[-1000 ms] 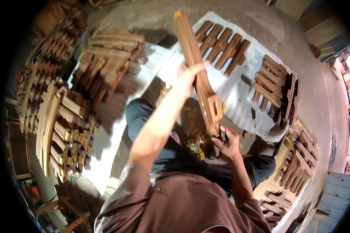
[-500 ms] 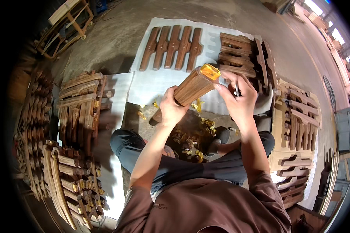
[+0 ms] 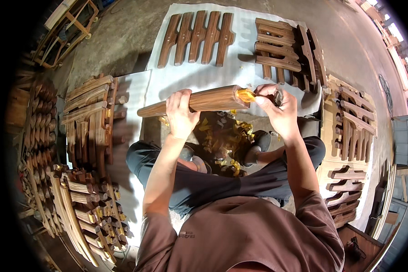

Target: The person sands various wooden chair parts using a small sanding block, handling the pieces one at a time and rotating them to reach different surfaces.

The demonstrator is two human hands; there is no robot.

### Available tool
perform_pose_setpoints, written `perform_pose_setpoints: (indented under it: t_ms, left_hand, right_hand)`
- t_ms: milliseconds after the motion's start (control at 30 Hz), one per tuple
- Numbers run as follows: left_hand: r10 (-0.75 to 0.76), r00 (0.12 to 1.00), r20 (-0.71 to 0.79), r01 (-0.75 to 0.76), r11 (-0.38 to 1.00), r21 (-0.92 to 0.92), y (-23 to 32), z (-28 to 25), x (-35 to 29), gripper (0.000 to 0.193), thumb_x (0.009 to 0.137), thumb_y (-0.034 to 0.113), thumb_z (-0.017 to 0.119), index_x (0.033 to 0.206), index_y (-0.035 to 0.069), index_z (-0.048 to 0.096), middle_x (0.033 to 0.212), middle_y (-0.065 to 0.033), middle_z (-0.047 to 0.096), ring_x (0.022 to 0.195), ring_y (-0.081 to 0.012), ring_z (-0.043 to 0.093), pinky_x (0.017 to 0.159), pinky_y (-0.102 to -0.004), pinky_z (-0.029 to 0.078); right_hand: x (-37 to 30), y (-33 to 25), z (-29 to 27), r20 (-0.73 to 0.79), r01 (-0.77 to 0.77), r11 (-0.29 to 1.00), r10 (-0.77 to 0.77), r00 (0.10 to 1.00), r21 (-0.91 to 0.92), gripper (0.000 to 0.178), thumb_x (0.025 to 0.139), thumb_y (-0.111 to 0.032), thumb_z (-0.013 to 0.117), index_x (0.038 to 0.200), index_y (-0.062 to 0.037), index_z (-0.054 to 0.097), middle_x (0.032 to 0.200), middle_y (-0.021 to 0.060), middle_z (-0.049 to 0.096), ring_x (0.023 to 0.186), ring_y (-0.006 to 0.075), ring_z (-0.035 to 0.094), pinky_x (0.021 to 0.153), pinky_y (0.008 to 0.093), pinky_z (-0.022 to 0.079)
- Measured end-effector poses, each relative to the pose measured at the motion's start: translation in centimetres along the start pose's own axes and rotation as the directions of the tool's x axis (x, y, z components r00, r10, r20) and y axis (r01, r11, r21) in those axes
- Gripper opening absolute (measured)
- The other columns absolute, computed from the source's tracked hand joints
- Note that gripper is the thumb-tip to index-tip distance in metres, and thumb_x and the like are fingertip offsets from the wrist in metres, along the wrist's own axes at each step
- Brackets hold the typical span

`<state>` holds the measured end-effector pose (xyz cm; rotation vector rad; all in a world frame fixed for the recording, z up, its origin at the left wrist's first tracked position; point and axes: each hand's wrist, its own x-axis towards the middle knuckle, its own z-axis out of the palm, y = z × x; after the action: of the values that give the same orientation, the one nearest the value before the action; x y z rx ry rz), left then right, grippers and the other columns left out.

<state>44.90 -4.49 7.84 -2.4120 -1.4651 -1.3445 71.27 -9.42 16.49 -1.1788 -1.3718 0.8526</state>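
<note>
Held almost level in front of me is a brown wooden piece (image 3: 215, 99), its narrower end to the left. My left hand (image 3: 182, 113) is wrapped round its middle. Yellow tape (image 3: 245, 95) covers part of the right end. My right hand (image 3: 279, 111) is at that end, thumb and forefinger pinching the tape. A small dark and silvery object (image 3: 278, 97) sits in the same hand, its kind mostly hidden by the fingers. Torn scraps of yellow tape (image 3: 240, 131) litter the floor between my feet.
Several shaped wooden pieces lie in a row (image 3: 198, 38) on a white sheet (image 3: 156, 84) ahead. More are stacked at the far right (image 3: 276, 47), on cardboard (image 3: 324, 170) to the right, and in piles on the left (image 3: 88, 122). A wooden cart (image 3: 72, 34) stands far left.
The wooden piece has swung from pointing up and away to lying nearly level. My left hand has shifted left, and my right thumb and forefinger now meet the yellow tape.
</note>
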Motion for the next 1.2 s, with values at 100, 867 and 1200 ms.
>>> perform_pose_setpoints:
  t_ms: [100,867,1200]
  left_hand:
    - [0.057,0.998,0.029,-0.057,0.998,-0.014,-0.7,-0.2,0.2,0.061,0.052,0.007,0.078,0.109,0.004,0.057,0.1,-0.0135,0.059,0.094,-0.0337,0.056,0.085,-0.0441,0.042]
    - [0.198,0.956,0.216,-0.21,0.977,0.03,-2.2,-4.0,-0.2,0.066,0.05,0.02,0.084,0.107,0.006,0.054,0.102,-0.0084,0.058,0.094,-0.0289,0.063,0.083,-0.0412,0.054]
    - [0.243,0.955,0.169,-0.234,0.97,-0.071,-3.3,-3.9,-0.7,0.069,0.063,0.036,0.082,0.116,0.003,0.053,0.107,-0.0126,0.054,0.101,-0.0329,0.056,0.089,-0.0441,0.046]
  right_hand:
    - [-0.3,-0.8,-0.1,0.087,-0.176,0.984,0.176,0.981,-0.005,0.013,0.088,-0.011,0.073,0.089,0.0006,0.068,0.081,-0.0013,0.066,0.075,0.0047,0.057,0.068,0.0227,0.047]
    - [-2.4,1.6,2.7,0.215,0.557,0.626,-0.538,0.815,-0.546,0.006,0.091,0.0,0.056,0.095,-0.0017,0.059,0.095,0.014,0.067,0.065,0.0242,0.063,0.058,0.0348,0.05]
    - [-2.4,0.4,3.8,0.314,0.683,0.46,-0.645,0.696,-0.567,0.02,0.083,0.006,0.059,0.101,-0.0006,0.056,0.097,0.0164,0.066,0.074,0.0322,0.065,0.064,0.0371,0.052]
